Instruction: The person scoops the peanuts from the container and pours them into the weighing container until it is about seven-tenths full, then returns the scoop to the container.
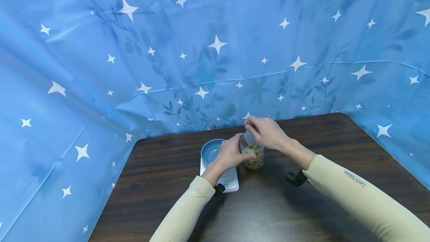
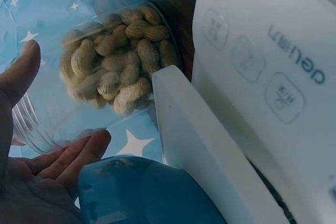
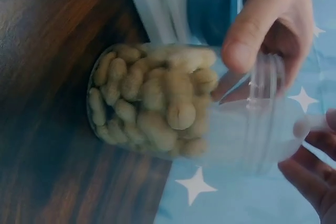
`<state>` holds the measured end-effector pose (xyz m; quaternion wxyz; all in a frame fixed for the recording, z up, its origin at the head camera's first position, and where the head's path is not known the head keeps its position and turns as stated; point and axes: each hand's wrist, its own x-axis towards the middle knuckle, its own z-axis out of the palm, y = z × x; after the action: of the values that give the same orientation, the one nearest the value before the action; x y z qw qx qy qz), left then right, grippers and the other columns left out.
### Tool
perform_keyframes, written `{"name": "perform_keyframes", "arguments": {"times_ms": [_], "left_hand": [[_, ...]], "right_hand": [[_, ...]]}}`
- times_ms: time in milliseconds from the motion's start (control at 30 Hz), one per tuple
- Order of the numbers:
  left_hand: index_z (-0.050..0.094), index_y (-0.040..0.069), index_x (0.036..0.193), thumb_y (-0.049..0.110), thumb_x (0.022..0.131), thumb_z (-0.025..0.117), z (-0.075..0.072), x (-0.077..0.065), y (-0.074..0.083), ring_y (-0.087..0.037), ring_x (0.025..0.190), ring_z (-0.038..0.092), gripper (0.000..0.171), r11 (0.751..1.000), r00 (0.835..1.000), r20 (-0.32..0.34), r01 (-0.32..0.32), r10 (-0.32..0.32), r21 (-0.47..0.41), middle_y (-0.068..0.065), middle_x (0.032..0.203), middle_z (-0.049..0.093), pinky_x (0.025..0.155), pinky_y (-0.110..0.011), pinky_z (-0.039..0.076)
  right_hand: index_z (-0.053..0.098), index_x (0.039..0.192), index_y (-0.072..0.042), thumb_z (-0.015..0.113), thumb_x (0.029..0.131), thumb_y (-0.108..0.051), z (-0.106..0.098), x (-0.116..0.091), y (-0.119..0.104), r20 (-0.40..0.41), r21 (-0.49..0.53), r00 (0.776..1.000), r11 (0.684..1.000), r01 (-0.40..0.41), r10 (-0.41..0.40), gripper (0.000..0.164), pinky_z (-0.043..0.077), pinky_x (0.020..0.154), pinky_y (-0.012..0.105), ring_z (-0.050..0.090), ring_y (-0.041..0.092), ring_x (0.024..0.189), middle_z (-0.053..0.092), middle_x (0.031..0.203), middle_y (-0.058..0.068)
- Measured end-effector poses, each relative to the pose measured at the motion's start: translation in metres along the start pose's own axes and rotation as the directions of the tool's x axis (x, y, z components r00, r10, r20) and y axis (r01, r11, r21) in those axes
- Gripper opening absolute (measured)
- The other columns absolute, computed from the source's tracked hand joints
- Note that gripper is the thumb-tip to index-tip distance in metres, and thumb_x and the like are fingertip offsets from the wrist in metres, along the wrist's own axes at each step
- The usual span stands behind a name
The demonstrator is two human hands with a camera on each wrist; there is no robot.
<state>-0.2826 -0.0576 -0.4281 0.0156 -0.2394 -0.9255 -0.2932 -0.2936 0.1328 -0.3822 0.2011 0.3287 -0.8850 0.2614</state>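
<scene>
The head view was bright and evenly lit, with a pale sheen on the folds of the blue backdrop (image 1: 201,66) at the left. A soft, greyish glare lay on the dark tabletop (image 1: 262,212) near the lower edge, and diffuse shadows fell beside the sleeves (image 1: 362,193). Both wrist views were dimmer and muted. The left one kept the peanuts (image 2: 115,59) fairly crisp; in the right one, blur softened them, the jar (image 3: 266,85) and the right hand (image 3: 312,174).
</scene>
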Motion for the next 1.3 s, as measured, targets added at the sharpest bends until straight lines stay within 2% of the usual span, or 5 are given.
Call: {"name": "perform_keyframes", "arguments": {"times_ms": [300, 533, 833, 1067, 1300], "left_hand": [[0.048, 0.007, 0.15, 0.053, 0.085, 0.081, 0.001, -0.001, 0.0, -0.022, 0.121, 0.061, 0.086, 1.0, 1.0, -0.006, 0.018, -0.018, -0.022, -0.005, 0.134, 0.064, 0.111, -0.051, 0.035], [0.048, 0.006, 0.15, 0.052, 0.086, 0.081, 0.001, -0.001, 0.001, -0.022, 0.119, 0.062, 0.085, 1.0, 1.0, -0.001, 0.013, -0.013, -0.011, -0.005, 0.132, 0.064, 0.111, -0.052, 0.035], [0.049, 0.007, 0.148, 0.053, 0.085, 0.082, 0.0, 0.001, 0.003, -0.02, 0.115, 0.063, 0.085, 1.0, 1.0, -0.005, 0.029, -0.029, -0.002, -0.004, 0.128, 0.066, 0.109, -0.05, 0.036], [0.05, 0.008, 0.147, 0.052, 0.084, 0.083, -0.001, 0.001, 0.005, -0.021, 0.116, 0.063, 0.084, 1.0, 1.0, -0.003, 0.021, -0.021, 0.0, -0.004, 0.129, 0.066, 0.11, -0.052, 0.036], [0.049, 0.008, 0.149, 0.055, 0.085, 0.081, -0.001, -0.001, 0.003, -0.022, 0.12, 0.061, 0.086, 0.999, 0.999, -0.006, 0.035, -0.035, 0.005, -0.004, 0.133, 0.065, 0.11, -0.051, 0.036]], "right_hand": [[0.066, 0.099, -0.003, 0.059, 0.103, -0.011, 0.003, 0.0, 0.003, -0.171, -0.011, 0.98, 0.994, -0.104, 0.101, 0.011, 0.039, 0.048, 0.034, 0.043, 0.011, 0.048, 0.054, 0.065, -0.002], [0.065, 0.096, -0.004, 0.06, 0.102, -0.01, 0.014, -0.009, 0.002, -0.114, 0.015, 0.988, 0.994, -0.106, 0.107, 0.01, 0.041, 0.048, 0.031, 0.043, 0.007, 0.047, 0.056, 0.065, -0.004], [0.069, 0.092, -0.004, 0.061, 0.1, -0.01, 0.01, -0.01, 0.005, -0.319, 0.103, 0.925, 0.978, -0.182, 0.206, 0.012, 0.046, 0.053, 0.035, 0.057, 0.013, 0.055, 0.067, 0.072, 0.003], [0.07, 0.093, -0.004, 0.06, 0.1, -0.012, 0.007, -0.007, 0.004, -0.27, 0.133, 0.931, 0.967, -0.218, 0.247, 0.015, 0.046, 0.054, 0.035, 0.057, 0.013, 0.054, 0.067, 0.072, 0.003], [0.069, 0.089, -0.004, 0.059, 0.097, -0.01, 0.006, -0.007, 0.006, -0.296, 0.186, 0.88, 0.926, -0.328, 0.372, 0.014, 0.04, 0.048, 0.034, 0.046, 0.015, 0.044, 0.066, 0.068, 0.004]]}}
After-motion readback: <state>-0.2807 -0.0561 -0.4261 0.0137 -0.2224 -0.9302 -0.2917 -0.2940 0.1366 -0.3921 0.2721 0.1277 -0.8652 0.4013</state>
